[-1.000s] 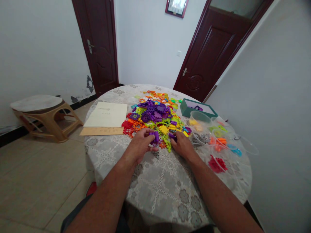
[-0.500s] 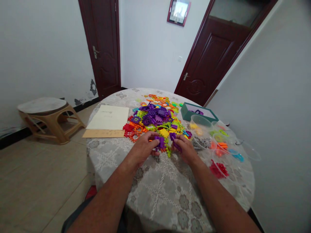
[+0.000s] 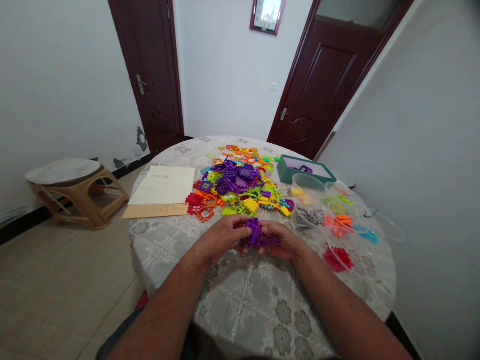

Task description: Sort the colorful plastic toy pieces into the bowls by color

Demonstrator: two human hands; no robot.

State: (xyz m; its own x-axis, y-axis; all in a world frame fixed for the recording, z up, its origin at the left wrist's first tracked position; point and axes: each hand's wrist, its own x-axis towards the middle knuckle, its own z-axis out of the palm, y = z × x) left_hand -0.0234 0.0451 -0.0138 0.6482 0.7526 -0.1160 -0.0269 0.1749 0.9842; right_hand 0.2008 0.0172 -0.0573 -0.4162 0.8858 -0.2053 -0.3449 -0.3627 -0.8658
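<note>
Over the front part of the table, my left hand (image 3: 229, 234) and my right hand (image 3: 282, 239) meet around purple plastic building pieces (image 3: 255, 233). The left fingers are closed on an upright purple piece, thumb on its near face. My right fingers grip a flatter, toothed purple piece (image 3: 270, 242) that touches or nearly touches the other; whether the two are joined I cannot tell. Just beyond my hands lies a heap of mixed building pieces (image 3: 240, 175), with purple ones on top and yellow, green, red and orange ones around them.
Clear plastic tubs (image 3: 312, 192) with sorted pieces stand at the right, near red pieces (image 3: 338, 258). Behind them is a green box (image 3: 287, 175) with purple pieces inside. Cream paper (image 3: 165, 185) and a brown strip (image 3: 155, 211) lie left. A stool (image 3: 75, 185) stands beside the table.
My hands have come together and drawn back from the heap toward me. The purple pieces, held apart before, are now against or close to each other. The view has shifted slightly.
</note>
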